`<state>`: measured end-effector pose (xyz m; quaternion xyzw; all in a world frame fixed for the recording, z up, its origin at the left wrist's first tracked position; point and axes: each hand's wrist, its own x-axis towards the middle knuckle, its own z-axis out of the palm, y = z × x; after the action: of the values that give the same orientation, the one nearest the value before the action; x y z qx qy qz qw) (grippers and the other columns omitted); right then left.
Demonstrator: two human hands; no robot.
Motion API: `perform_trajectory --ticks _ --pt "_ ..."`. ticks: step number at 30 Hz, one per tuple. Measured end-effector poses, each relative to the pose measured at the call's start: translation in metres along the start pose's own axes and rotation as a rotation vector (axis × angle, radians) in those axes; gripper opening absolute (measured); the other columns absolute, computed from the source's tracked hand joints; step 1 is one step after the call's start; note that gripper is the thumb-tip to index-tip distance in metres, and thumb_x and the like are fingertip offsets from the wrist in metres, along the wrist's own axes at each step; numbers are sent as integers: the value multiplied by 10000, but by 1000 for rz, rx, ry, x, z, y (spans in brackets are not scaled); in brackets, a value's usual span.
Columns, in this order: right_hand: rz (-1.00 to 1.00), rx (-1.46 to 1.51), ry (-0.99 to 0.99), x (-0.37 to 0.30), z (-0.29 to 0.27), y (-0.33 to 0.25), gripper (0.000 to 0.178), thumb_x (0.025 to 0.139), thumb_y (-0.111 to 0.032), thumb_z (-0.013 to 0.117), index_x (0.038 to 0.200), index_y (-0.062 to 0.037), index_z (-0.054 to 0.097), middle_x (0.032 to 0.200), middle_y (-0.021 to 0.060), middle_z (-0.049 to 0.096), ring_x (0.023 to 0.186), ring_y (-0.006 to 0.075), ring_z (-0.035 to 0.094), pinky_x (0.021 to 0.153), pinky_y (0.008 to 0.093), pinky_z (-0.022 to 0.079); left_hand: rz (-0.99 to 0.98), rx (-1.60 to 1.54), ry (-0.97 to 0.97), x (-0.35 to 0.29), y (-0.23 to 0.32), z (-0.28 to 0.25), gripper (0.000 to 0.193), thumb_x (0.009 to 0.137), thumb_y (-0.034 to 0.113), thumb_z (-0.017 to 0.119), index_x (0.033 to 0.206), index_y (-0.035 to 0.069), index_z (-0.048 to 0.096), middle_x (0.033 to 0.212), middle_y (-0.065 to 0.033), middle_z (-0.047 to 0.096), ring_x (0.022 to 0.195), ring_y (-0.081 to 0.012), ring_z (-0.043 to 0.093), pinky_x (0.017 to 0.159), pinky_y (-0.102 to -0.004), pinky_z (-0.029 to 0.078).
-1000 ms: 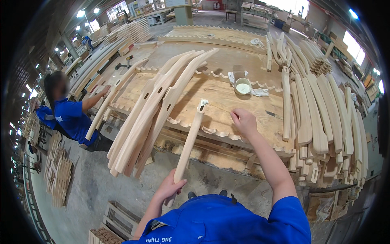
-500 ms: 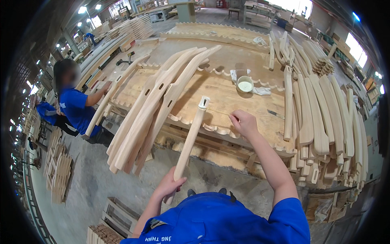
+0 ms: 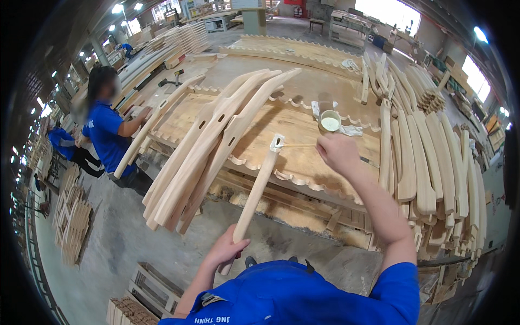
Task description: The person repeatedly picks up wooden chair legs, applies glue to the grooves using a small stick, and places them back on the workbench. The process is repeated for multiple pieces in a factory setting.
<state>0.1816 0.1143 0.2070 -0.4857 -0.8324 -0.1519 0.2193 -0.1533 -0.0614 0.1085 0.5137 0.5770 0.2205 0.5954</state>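
Observation:
My left hand [image 3: 226,248] is closed around the lower end of a pale wooden chair-leg-like piece [image 3: 254,197], which slants up and away toward the table. At its top end is a slot [image 3: 278,142] with white paste around it. My right hand [image 3: 340,154] pinches a thin wooden stick [image 3: 299,145], whose tip reaches the slot's right side. Beyond that hand stands a small cup of white paste [image 3: 329,122], next to a crumpled white rag [image 3: 351,130]. A brush [image 3: 369,161] lies partly hidden behind my right forearm.
Several curved slotted wooden pieces [image 3: 208,141] lean over the table edge at left. A big pile of shaped pieces [image 3: 428,162] lies at right. The plywood worktop [image 3: 260,127] has scalloped strips. A co-worker in blue [image 3: 108,130] stands at far left; a hammer [image 3: 172,79] lies near them.
My right hand has shifted slightly right and up, its back turned more toward me. More white paste shows around the slot. The whole view has shifted a little; my left hand keeps its hold.

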Motion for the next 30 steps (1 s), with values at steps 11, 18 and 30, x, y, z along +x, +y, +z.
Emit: perform_trajectory --ticks 11,18,30 --pt "-483 -632 -509 127 -31 -77 86 767 -142 583 697 -146 633 721 42 653 752 212 661 598 347 477 12 70 9 -7 17 6 589 832 264 613 1295 2 360 751 -124 606 528 -170 585 502 -315 488" --pt "-643 -609 -494 139 -42 -79 79 798 -128 544 798 -139 622 704 57 643 730 238 667 605 363 505 73 173 -13 -4 7 -4 621 825 285 578 1319 1 333 898 -258 638 738 -335 659 688 -425 518" --pt "-506 -664 -540 146 -28 -81 129 779 -142 574 755 -124 700 731 71 683 718 232 680 585 353 497 33 103 -68 -6 16 -12 651 845 283 610 1347 -5 313 785 -146 623 536 -176 597 499 -314 489"
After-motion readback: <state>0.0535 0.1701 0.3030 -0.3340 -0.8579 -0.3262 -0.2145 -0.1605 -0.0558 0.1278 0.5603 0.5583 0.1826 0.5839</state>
